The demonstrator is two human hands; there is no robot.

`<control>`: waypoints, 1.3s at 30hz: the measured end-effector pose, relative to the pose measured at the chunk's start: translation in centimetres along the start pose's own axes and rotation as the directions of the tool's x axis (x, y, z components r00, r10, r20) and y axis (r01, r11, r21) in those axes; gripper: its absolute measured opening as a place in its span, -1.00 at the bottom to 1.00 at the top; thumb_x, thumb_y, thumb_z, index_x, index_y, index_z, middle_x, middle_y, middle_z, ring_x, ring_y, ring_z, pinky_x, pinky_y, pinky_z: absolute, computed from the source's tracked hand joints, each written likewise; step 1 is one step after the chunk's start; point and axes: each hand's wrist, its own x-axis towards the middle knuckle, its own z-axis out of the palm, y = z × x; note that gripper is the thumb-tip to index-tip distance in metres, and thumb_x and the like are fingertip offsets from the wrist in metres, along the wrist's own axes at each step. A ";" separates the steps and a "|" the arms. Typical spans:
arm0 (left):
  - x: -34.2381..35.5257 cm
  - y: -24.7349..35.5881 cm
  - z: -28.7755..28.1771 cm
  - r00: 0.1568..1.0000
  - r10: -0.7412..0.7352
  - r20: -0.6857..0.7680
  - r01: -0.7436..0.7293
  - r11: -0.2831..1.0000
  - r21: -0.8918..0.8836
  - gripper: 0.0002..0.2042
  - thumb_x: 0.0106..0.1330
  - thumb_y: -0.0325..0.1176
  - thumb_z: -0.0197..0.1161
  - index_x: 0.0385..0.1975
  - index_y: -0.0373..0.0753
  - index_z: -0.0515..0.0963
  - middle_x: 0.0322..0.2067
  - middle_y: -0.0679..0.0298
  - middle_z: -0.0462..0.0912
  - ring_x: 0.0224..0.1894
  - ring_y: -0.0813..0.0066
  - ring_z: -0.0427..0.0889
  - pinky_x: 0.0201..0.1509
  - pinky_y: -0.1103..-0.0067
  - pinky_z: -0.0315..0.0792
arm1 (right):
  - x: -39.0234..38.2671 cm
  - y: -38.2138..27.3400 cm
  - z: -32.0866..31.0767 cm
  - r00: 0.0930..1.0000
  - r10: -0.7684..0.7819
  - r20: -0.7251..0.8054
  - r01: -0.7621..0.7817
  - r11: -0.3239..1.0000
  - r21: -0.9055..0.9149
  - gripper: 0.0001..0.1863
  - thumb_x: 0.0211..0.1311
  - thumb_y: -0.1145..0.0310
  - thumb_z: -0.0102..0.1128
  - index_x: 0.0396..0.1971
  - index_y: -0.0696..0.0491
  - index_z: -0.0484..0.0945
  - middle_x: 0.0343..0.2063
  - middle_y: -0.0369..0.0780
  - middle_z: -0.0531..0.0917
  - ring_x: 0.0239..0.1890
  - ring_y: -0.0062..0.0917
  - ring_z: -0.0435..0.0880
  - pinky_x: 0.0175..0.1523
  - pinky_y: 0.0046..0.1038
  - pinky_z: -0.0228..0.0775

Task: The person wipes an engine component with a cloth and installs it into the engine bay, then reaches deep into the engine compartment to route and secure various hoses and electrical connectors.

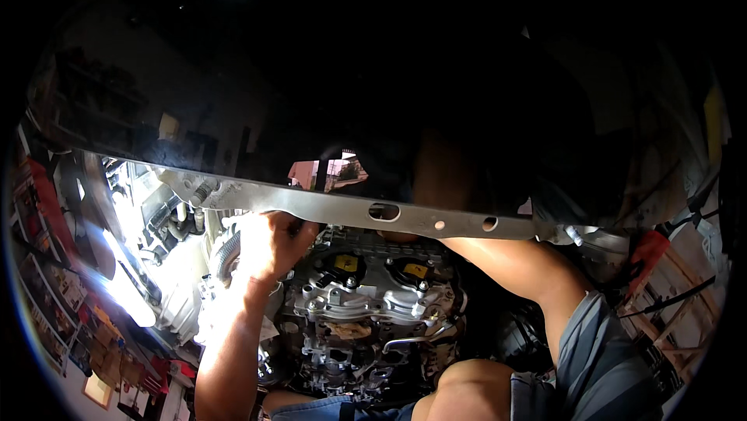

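My left hand (280,243) reaches in at the left side of an exposed engine (373,308), just below a pale metal crossbar (327,207) with oval and round holes. Its fingers curl near the bar's lower edge; whatever they grip is hidden. Beside this wrist runs a ribbed hose (227,254). From the right, my right forearm (513,269) passes under the crossbar, which hides the hand. Between the arms, two round black parts with yellow labels, one at the left (346,267) and one at the right (416,271), sit on the metal engine.
A dark glossy panel (373,94) spans the view above the crossbar, reflecting light. A glaring tube lamp (132,289) shines at the left. Shelves with parts (47,296) line the far left. My bent knee (471,386) is at the lower edge. Wooden framing (689,304) stands at the right.
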 end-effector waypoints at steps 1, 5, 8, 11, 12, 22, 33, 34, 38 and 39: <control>0.0 -0.2 0.1 1.000 -0.010 0.007 0.010 1.000 -0.010 -0.81 0.11 -0.29 0.31 -0.50 -0.30 0.64 -0.64 0.17 0.62 -0.65 0.34 0.58 -0.53 0.52 0.44 | 0.2 -0.2 0.0 1.000 -0.004 0.000 0.004 1.000 -0.007 -0.61 0.21 0.14 0.01 -0.18 0.12 0.62 -0.21 0.01 0.65 -0.14 -0.19 0.63 0.02 -0.19 0.42; -0.1 -0.8 0.8 0.996 -0.073 0.053 0.076 0.995 -0.057 -0.77 0.12 -0.22 0.36 -0.46 -0.29 0.67 -0.54 0.16 0.66 -0.54 0.30 0.63 -0.42 0.49 0.48 | 0.6 -0.2 0.0 1.000 -0.003 0.004 0.003 0.999 -0.032 -0.61 0.21 0.14 0.01 -0.18 0.13 0.62 -0.21 0.00 0.65 -0.14 -0.19 0.63 0.03 -0.19 0.42; -0.1 -1.0 -0.1 0.963 -0.184 0.196 0.199 0.978 -0.057 -0.60 0.02 -0.05 0.44 -0.31 -0.28 0.68 -0.42 0.16 0.69 -0.38 0.30 0.68 -0.26 0.47 0.52 | 0.3 -1.3 -0.9 1.000 -0.006 0.007 0.006 0.998 -0.062 -0.60 0.20 0.14 0.01 -0.18 0.13 0.62 -0.21 0.00 0.65 -0.14 -0.19 0.63 0.03 -0.19 0.42; -0.2 -0.9 -1.3 0.948 -0.087 0.306 0.087 0.996 0.015 -0.52 -0.07 -0.02 0.49 -0.24 -0.25 0.66 -0.37 0.14 0.68 -0.37 0.26 0.68 -0.22 0.45 0.54 | 0.3 -1.7 -1.2 0.997 0.056 0.053 -0.051 0.994 -0.101 -0.60 0.20 0.14 0.01 -0.19 0.13 0.62 -0.21 0.00 0.65 -0.13 -0.19 0.63 0.03 -0.19 0.42; 0.0 -1.0 -0.4 0.956 0.055 0.288 -0.040 0.997 -0.059 -0.46 -0.14 -0.03 0.53 -0.17 -0.20 0.64 -0.32 0.14 0.66 -0.33 0.22 0.67 -0.16 0.42 0.56 | 0.6 -0.3 -0.2 0.975 0.184 0.126 -0.169 0.978 -0.121 -0.59 0.22 0.14 -0.01 -0.19 0.15 0.62 -0.21 0.01 0.65 -0.13 -0.18 0.63 0.03 -0.19 0.42; 0.6 -2.4 0.0 0.972 0.231 0.032 -0.233 0.958 0.168 -0.75 0.09 -0.26 0.37 -0.21 -0.11 0.63 -0.41 0.25 0.53 -0.41 0.23 0.58 -0.32 0.41 0.50 | 2.3 0.0 2.8 0.996 -0.029 -0.082 0.031 0.999 0.025 -0.67 0.32 0.07 -0.02 -0.21 0.04 0.50 -0.40 -0.04 0.61 -0.28 -0.14 0.60 -0.10 -0.21 0.41; 1.0 -2.3 -0.9 0.960 0.263 0.097 -0.278 0.941 0.192 -0.78 0.19 -0.21 0.27 -0.22 -0.13 0.56 -0.35 0.15 0.50 -0.36 0.20 0.59 -0.33 0.39 0.49 | 7.9 -2.5 1.0 0.917 -0.017 0.399 0.064 0.992 -0.105 -0.55 0.35 0.11 -0.18 -0.32 0.20 0.56 -0.21 0.03 0.62 -0.11 -0.21 0.59 0.07 -0.19 0.33; 0.9 -2.6 -0.8 0.957 0.278 0.080 -0.289 0.935 0.208 -0.78 0.20 -0.20 0.26 -0.22 -0.12 0.56 -0.34 0.15 0.49 -0.37 0.20 0.59 -0.34 0.40 0.49 | 8.1 -2.6 1.1 0.909 0.000 0.416 0.060 0.989 -0.133 -0.55 0.33 0.12 -0.16 -0.35 0.20 0.57 -0.23 0.02 0.62 -0.12 -0.22 0.59 0.06 -0.20 0.33; 0.8 -2.4 -0.8 0.970 0.214 0.116 -0.235 0.947 0.217 -0.74 0.15 -0.21 0.31 -0.17 -0.07 0.57 -0.33 0.20 0.49 -0.33 0.18 0.57 -0.29 0.36 0.48 | 7.8 -3.1 0.3 0.932 -0.068 0.356 0.136 0.976 -0.170 -0.56 0.22 0.14 -0.11 -0.40 0.22 0.61 -0.26 0.02 0.64 -0.14 -0.25 0.60 0.05 -0.21 0.34; 0.7 -2.7 -0.9 0.968 0.229 0.103 -0.247 0.943 0.223 -0.74 0.15 -0.21 0.31 -0.17 -0.07 0.56 -0.33 0.19 0.49 -0.33 0.17 0.57 -0.29 0.36 0.49 | 8.0 -3.6 0.0 0.923 -0.014 0.384 0.085 0.982 -0.168 -0.55 0.22 0.12 -0.11 -0.38 0.22 0.62 -0.25 0.02 0.64 -0.14 -0.25 0.60 0.06 -0.22 0.34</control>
